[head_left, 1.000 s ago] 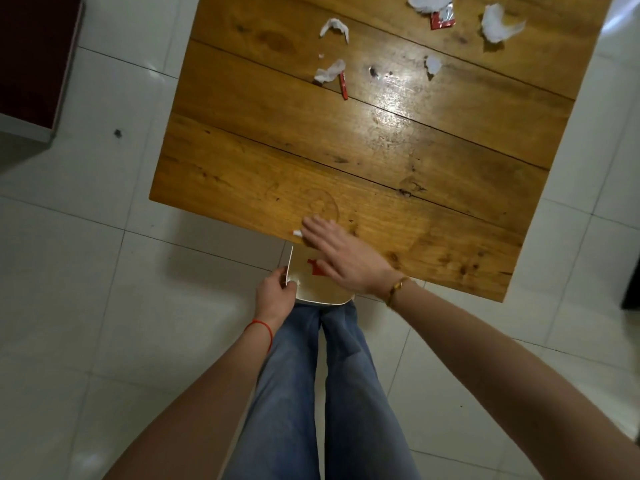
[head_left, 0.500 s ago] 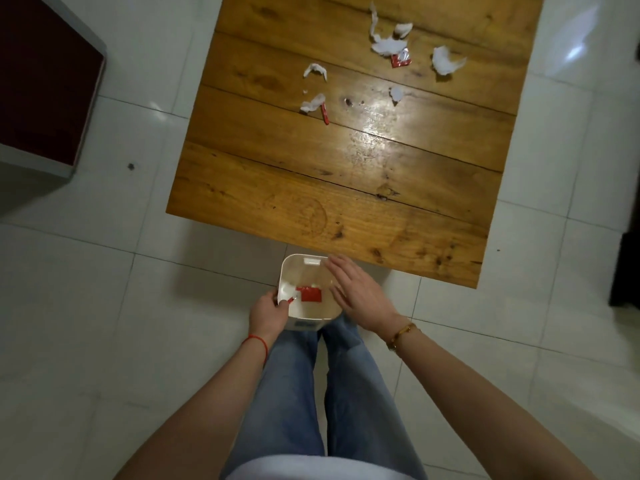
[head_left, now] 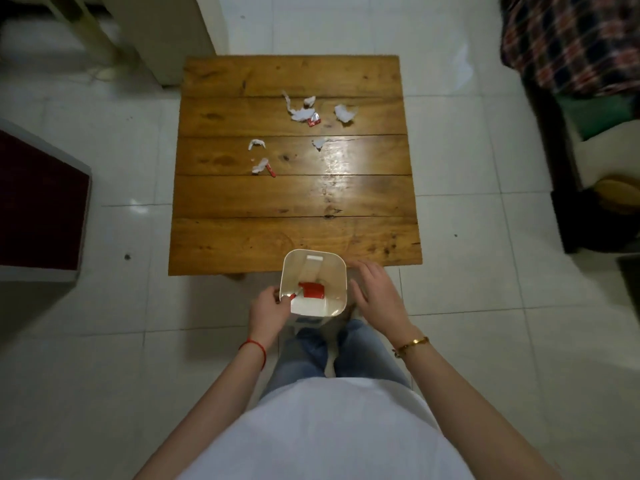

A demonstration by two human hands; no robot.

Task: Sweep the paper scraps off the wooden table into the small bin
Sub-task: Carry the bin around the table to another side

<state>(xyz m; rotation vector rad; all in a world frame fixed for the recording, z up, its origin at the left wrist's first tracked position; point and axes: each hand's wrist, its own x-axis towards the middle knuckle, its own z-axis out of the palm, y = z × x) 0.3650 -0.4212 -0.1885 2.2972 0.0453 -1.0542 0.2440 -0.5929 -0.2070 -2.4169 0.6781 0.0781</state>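
A small white bin (head_left: pixel 337 271) sits at the near edge of the wooden table (head_left: pixel 294 199), with a red scrap (head_left: pixel 311 290) inside. My left hand (head_left: pixel 268 311) grips the bin's left rim. My right hand (head_left: pixel 379 297) hovers just right of the bin, fingers apart, holding nothing. Several white paper scraps lie on the far half of the table: one cluster (head_left: pixel 300 110) with a red wrapper (head_left: pixel 313 119), a torn piece (head_left: pixel 344 114), a small piece (head_left: pixel 320 143), a curled piece (head_left: pixel 256 143), and a scrap with a red strip (head_left: pixel 263 167).
White tiled floor (head_left: pixel 121 341) surrounds the table. A dark red cabinet (head_left: pixel 38 202) stands to the left, a pale post (head_left: pixel 166 32) at the far left corner, and a checked cloth (head_left: pixel 571 43) with dark furniture to the right. My jeans-clad legs (head_left: pixel 332 358) are below the bin.
My right hand left the table edge and bin mouth and now sits beside the bin. My view pulled back, showing the whole table. The left hand still holds the bin.
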